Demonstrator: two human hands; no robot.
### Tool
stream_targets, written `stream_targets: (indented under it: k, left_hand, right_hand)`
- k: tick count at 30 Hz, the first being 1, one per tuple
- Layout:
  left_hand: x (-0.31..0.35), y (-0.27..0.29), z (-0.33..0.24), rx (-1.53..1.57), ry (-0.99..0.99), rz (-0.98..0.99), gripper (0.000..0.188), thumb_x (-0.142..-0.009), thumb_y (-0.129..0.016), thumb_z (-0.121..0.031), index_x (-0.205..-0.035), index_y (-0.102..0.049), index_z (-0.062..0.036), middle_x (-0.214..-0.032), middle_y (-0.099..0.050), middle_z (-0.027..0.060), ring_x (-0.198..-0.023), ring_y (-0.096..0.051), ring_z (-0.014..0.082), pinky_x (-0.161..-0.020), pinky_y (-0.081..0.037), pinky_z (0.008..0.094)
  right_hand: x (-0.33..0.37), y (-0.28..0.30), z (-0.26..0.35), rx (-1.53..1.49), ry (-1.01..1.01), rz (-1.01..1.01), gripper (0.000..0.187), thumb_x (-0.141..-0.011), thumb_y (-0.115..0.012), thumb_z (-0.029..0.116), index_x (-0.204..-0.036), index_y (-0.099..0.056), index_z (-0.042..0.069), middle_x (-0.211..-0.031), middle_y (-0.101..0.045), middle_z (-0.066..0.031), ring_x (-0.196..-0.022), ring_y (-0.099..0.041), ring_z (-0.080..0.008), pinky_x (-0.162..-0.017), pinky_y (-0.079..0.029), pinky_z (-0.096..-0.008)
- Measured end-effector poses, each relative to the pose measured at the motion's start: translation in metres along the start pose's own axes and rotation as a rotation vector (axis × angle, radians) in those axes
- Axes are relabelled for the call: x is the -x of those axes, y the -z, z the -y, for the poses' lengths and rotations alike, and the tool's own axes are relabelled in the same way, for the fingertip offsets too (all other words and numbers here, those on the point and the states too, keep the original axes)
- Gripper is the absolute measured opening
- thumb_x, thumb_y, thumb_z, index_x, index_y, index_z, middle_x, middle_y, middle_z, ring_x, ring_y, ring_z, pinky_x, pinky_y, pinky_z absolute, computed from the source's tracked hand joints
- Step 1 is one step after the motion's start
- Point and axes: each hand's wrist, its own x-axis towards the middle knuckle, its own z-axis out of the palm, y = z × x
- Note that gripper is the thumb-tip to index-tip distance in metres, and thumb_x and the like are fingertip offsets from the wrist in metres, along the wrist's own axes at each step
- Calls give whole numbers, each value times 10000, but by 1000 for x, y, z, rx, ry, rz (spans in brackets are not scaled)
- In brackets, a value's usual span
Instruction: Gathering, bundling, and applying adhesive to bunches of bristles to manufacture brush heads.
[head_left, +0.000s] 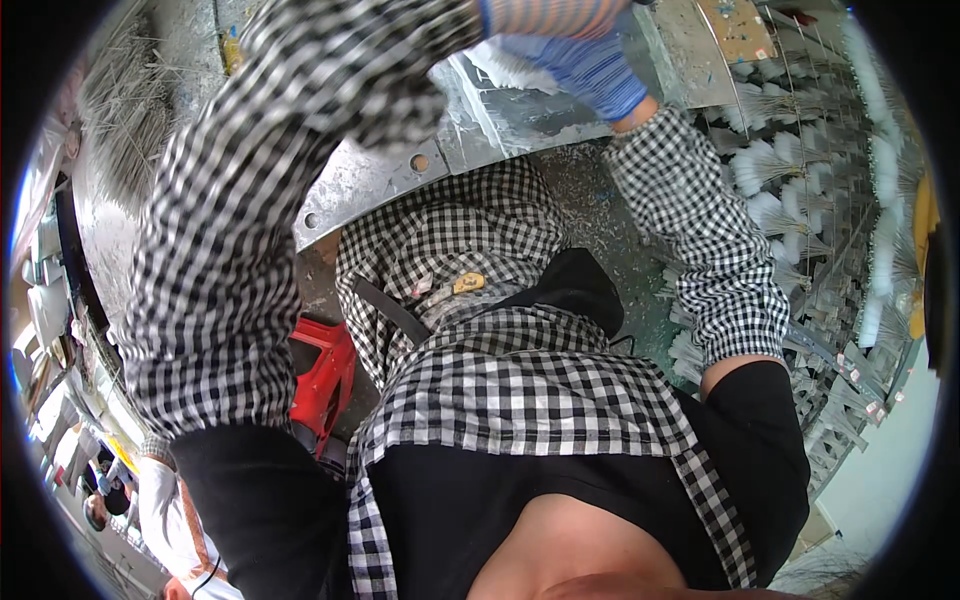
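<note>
At the top edge, my left hand (555,16), in an orange-and-grey striped glove, crosses just above my right hand (592,74), in a blue striped glove. The left hand is partly cut off by the picture's edge and smeared by motion. Its fingers do not show clearly. My right hand's fingertips are mostly hidden by the left. White bristles (512,70) show beside the right hand's fingers, over a metal work surface (385,185) with holes along its near edge. Whether either hand grips them I cannot make out.
Bundles of grey wire-like bristles (130,110) stand at the far left. Rows of white-tufted brushes (785,165) fill the right side. A brown board (738,28) lies at the upper right. A red plastic stool (322,375) stands beside my leg. Another person (170,500) is at the lower left.
</note>
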Motion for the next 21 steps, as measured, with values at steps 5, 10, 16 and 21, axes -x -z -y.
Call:
stream_targets:
  k: [5,10,16,21]
  left_hand:
    - [-37,-19,2,-25,66,145,291,-805,-668,-177,-1062,-740,-61,-866,-729,180,-808,-705,367,-705,-573,470]
    - [-30,-31,12,25,14,-33,249,-794,-681,-155,-1011,-747,-50,-822,-719,180,-775,-698,365,-692,-573,461]
    - [-28,-41,9,-19,64,-65,199,-777,-685,-144,-947,-751,-64,-794,-704,177,-759,-689,369,-691,-573,462]
    - [-39,-58,1,2,87,-145,197,-780,-675,-133,-948,-752,-66,-791,-707,171,-749,-685,372,-681,-572,455]
  right_hand:
    - [9,-13,-54,401,240,-95,653,-947,-620,416,-1504,-400,153,-1521,-431,-146,-1388,-424,-317,-1111,-392,-442]
    - [-3,-30,-51,245,186,-201,671,-912,-660,445,-1451,-438,112,-1468,-488,-137,-1332,-483,-307,-1055,-438,-442]
    - [-8,-30,-47,196,164,-236,700,-912,-656,455,-1465,-414,102,-1459,-499,-142,-1321,-496,-307,-1054,-439,-445]
    - [-1,-32,-57,326,254,-243,628,-956,-607,428,-1473,-410,133,-1500,-450,-143,-1353,-456,-296,-1079,-412,-452]
